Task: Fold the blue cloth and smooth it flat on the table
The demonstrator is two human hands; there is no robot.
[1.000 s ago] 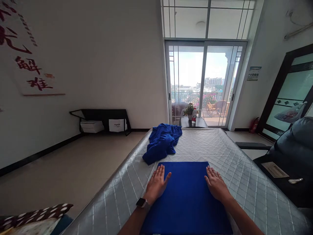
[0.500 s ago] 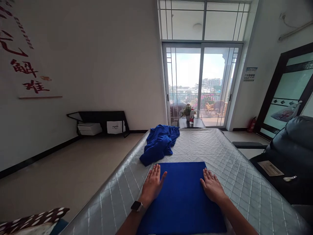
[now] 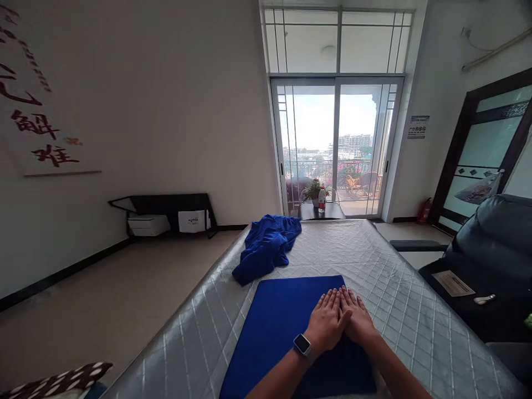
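Observation:
A folded blue towel (image 3: 274,327) lies flat on the grey quilted mattress (image 3: 399,288) in front of me. My left hand (image 3: 327,321), with a watch on its wrist, rests palm down on the towel's right part. My right hand (image 3: 357,320) lies flat beside it near the towel's right edge, the two hands touching. Fingers of both hands are stretched out and hold nothing. A second blue towel (image 3: 266,246) lies crumpled further up the mattress on the left.
A dark armchair (image 3: 490,249) stands close to the mattress on the right. A small table with a plant and a bottle (image 3: 321,198) stands past the mattress before the sliding glass door. A low black shelf (image 3: 166,213) lines the left wall. Bare floor lies left.
My left hand has slid right across the flat towel from its left edge until it meets my right hand. The right hand barely moved. The view shifted slightly.

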